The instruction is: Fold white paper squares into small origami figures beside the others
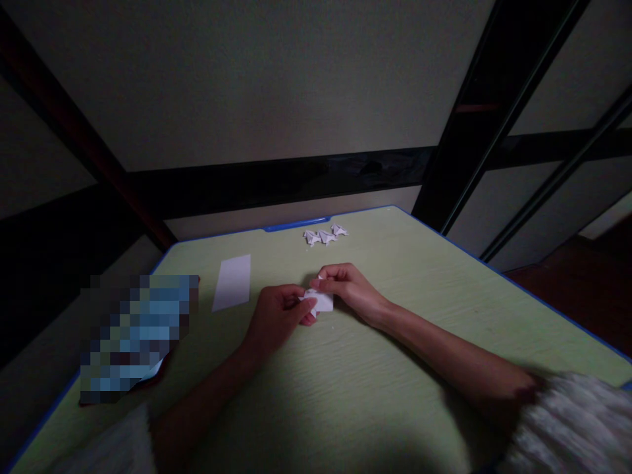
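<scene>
Apparently mid-fold: folded paper over the tabletop, well in from its far edge, long axis roughly left-right, plain end right (pointed flaps left). Left hand and right hand pinch it, grips nearly closed. Next move seems to need steady flap alignment.

Paper sheet on table left, folded paper pieces behind hands, wall beyond

So the surface is a pale yellowish green with faint streaky grain, edged in bright blue. The paper sheet and the folded shapes are plain white, the sleeves fuzzy grey, the wall panel greyish with a black band.
</scene>
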Tool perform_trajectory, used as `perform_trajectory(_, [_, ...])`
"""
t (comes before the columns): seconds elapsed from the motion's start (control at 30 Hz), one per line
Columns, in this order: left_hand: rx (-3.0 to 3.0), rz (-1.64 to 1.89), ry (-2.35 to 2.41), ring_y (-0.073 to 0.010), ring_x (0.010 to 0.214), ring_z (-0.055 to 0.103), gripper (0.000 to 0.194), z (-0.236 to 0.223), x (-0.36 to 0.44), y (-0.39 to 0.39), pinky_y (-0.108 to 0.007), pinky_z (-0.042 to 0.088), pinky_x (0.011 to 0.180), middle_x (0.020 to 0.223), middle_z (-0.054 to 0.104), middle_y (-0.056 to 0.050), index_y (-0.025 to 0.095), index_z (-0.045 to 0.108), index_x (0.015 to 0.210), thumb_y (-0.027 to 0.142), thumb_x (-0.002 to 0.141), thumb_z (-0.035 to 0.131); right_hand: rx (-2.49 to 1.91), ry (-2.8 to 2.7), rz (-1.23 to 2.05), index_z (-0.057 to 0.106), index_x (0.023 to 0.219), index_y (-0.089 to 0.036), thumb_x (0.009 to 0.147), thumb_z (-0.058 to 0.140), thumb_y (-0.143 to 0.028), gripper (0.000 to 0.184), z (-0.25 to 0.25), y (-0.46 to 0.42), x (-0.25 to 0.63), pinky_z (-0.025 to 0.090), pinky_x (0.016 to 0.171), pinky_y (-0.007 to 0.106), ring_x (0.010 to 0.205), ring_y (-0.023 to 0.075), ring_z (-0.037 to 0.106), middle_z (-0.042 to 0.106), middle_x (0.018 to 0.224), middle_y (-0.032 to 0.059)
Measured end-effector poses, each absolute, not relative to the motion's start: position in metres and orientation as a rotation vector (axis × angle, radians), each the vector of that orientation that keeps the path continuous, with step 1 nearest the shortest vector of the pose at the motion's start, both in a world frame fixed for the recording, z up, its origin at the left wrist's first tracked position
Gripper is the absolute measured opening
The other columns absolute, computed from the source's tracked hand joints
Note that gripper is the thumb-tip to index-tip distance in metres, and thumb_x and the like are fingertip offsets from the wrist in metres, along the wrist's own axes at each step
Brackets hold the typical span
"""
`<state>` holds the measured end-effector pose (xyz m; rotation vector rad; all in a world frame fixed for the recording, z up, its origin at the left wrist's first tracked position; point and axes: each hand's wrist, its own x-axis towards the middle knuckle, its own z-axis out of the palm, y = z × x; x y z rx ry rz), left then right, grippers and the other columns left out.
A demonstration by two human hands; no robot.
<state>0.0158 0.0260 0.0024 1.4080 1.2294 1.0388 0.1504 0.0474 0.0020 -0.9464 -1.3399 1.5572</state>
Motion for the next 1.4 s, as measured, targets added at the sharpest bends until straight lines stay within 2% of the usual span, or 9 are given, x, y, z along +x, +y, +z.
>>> perform_trajectory(0.53, [1.313, 1.035, 1.171, -0.0091, 0.036, 0.054, 0.007, 0.0015, 0.0154, 0.0271, -0.018, 0.046, 0.04, 0.039, 0.059, 0.002, 0.013, 0.06, 0.051, 0.013, 0.058, 0.058, -0.922, -1.409, 1.519, 0.052, 0.054, -0.012, 0.055, 0.068, -0.022, 0.018, -0.0003, 0.048, 0.154, 0.029, 0.047, 0.023, 0.045, 0.0057, 0.041, 0.049, 0.048, -0.0029])
perform_trajectory(0.97, [1.28, 1.036, 1.107, -0.0087, 0.037, 0.055, 0.01, -0.0008, 0.0147, 0.0294, -0.018, 0.047, 0.041, 0.041, 0.059, 0.001, 0.013, 0.059, 0.05, 0.017, 0.059, 0.056, -0.952, -1.403, 1.484, 0.053, 0.052, -0.011, 0.054, 0.067, -0.022, 0.018, -0.0002, 0.047, 0.1536, 0.028, 0.044, 0.022, 0.043, 0.0052, 0.039, 0.049, 0.047, -0.0028])
perform_trajectory(1.2, [1.234, 1.046, 1.072, -0.0104, 0.041, 0.056, 0.01, -0.0032, 0.0134, 0.03, -0.021, 0.049, 0.043, 0.044, 0.059, 0.001, 0.013, 0.059, 0.054, 0.023, 0.056, 0.059, -0.982, -1.389, 1.462, 0.054, 0.053, -0.011, 0.053, 0.068, -0.022, 0.018, -0.0005, 0.046, 0.1528, 0.029, 0.043, 0.021, 0.043, 0.0051, 0.04, 0.049, 0.046, -0.0031])
perform_trajectory(1.4, [1.209, 1.063, 1.003, -0.0117, 0.045, 0.058, 0.014, -0.0047, 0.0102, 0.0309, -0.022, 0.05, 0.045, 0.047, 0.06, 0.0, 0.012, 0.061, 0.056, 0.025, 0.06, 0.058, -1.001, -1.403, 1.397, 0.053, 0.053, -0.012, 0.054, 0.066, -0.022, 0.017, -0.0004, 0.0437, 0.1517, 0.031, 0.044, 0.021, 0.044, 0.0066, 0.043, 0.051, 0.048, -0.0017])
